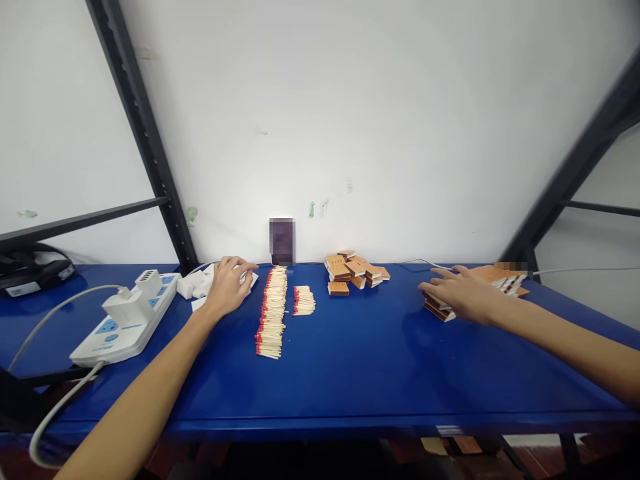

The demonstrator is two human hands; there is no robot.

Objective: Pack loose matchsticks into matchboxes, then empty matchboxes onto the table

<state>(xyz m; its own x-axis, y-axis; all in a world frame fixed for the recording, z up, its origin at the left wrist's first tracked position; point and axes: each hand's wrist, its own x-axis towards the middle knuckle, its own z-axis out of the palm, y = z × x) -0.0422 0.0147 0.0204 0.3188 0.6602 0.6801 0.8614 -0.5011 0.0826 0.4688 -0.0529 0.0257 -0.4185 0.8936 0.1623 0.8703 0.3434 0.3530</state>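
Observation:
My left hand (pixel 231 285) is over a pile of white paper pieces (pixel 197 283), fingers apart and slightly curved; its fingertips partly hide what lies beneath. To its right, a long column of red-tipped matches (pixel 273 312) lies on the blue table (pixel 345 373), with a shorter row of matches (pixel 303 301) beside it. My right hand (pixel 453 292) reaches over a stack of orange-brown matchboxes (pixel 440 311), its fingers spread. Whether it touches the top box is hard to make out. Another heap of matchboxes (pixel 353 270) sits between the hands, near the wall.
A white power strip (pixel 125 327) with plugged-in chargers and cables occupies the left side. Behind it lies a black headset-like object (pixel 35 270). A dark blurred object (pixel 283 240) leans on the wall. Black shelf posts (pixel 145 133) flank the table.

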